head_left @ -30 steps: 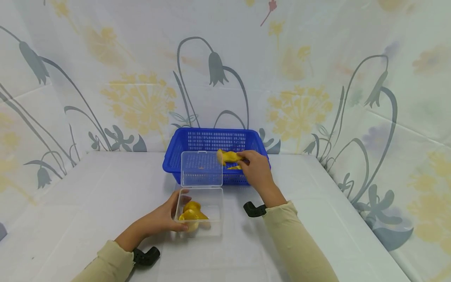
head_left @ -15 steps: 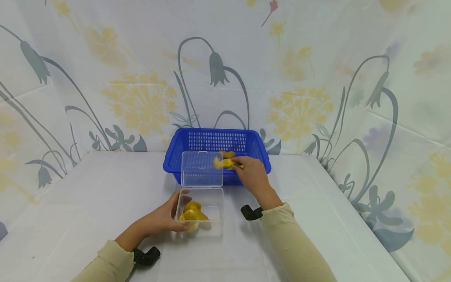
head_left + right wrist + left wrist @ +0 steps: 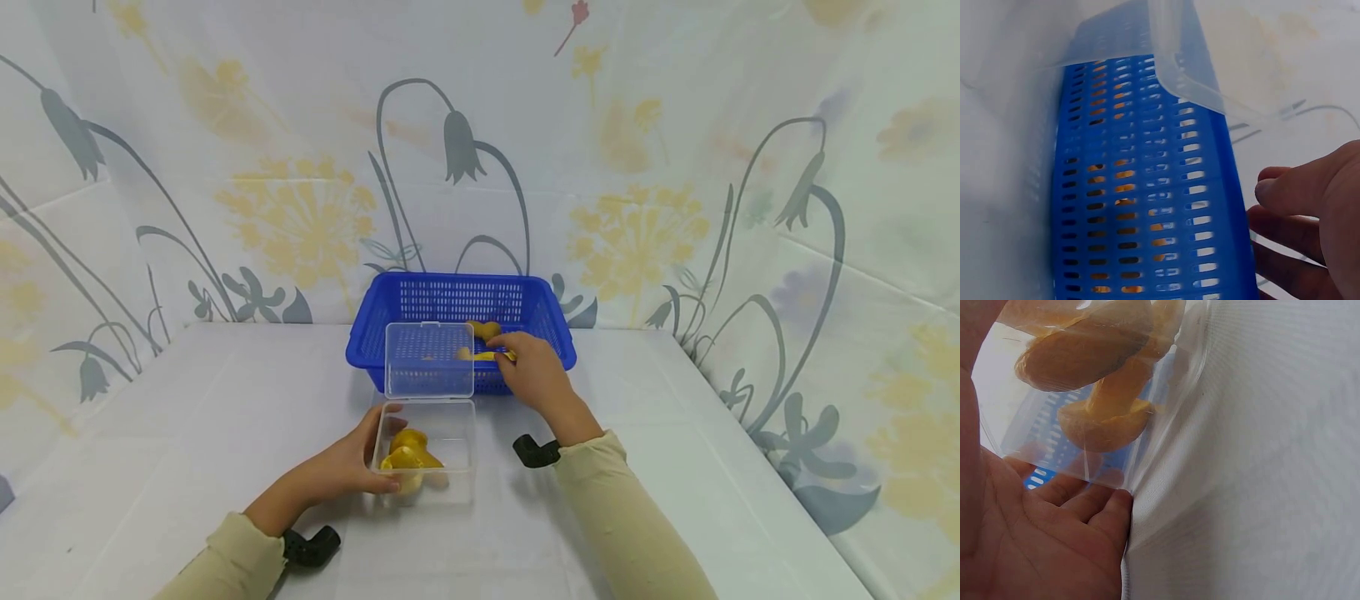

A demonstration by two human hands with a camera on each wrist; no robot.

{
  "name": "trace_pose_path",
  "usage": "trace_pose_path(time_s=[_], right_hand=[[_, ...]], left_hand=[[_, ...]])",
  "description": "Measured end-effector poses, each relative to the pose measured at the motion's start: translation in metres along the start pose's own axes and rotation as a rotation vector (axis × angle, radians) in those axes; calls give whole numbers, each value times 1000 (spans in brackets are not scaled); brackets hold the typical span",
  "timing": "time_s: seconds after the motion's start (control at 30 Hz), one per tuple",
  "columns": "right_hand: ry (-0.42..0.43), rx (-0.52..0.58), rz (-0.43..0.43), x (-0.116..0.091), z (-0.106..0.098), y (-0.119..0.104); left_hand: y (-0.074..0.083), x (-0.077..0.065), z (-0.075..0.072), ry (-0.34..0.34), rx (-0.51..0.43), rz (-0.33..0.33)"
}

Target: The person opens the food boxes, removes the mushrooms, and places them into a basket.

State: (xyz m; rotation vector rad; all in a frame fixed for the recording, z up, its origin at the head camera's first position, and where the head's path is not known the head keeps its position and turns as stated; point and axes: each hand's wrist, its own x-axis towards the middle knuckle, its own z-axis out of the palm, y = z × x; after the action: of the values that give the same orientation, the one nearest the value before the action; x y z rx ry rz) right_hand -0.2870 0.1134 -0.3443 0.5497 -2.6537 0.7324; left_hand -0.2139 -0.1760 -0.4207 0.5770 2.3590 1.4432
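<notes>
The left hand point(image 3: 345, 458) grips the left side of a clear, rectangular plastic box point(image 3: 456, 432) with its clear lid point(image 3: 429, 360) up and yellow mushroom-shaped pieces point(image 3: 408, 454) inside. The right hand point(image 3: 536, 367) is over a blue, slotted plastic basket point(image 3: 461, 293), fingertips at a slim yellow piece point(image 3: 482, 356) in there (can't tell if it's actually pinched). A brownish-yellow lump point(image 3: 486, 330) sits just behind.

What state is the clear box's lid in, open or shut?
Open: in the head view the lid stands raised at the clear box's far edge, leaving its top uncovered.
</notes>
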Motion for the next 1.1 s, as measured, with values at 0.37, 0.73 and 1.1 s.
trace_pose_path(time_s=[0.37, 0.73, 1.1], right_hand=[[6, 57, -46, -3, -8, -10], [8, 55, -114, -7, -14, -22], [-11, 75, -181, -11, -20, -33]], left_hand=[[-2, 0, 0, 5, -1, 5], [-1, 0, 1, 3, 3, -5], [-1, -1, 0, -3, 19, 13]])
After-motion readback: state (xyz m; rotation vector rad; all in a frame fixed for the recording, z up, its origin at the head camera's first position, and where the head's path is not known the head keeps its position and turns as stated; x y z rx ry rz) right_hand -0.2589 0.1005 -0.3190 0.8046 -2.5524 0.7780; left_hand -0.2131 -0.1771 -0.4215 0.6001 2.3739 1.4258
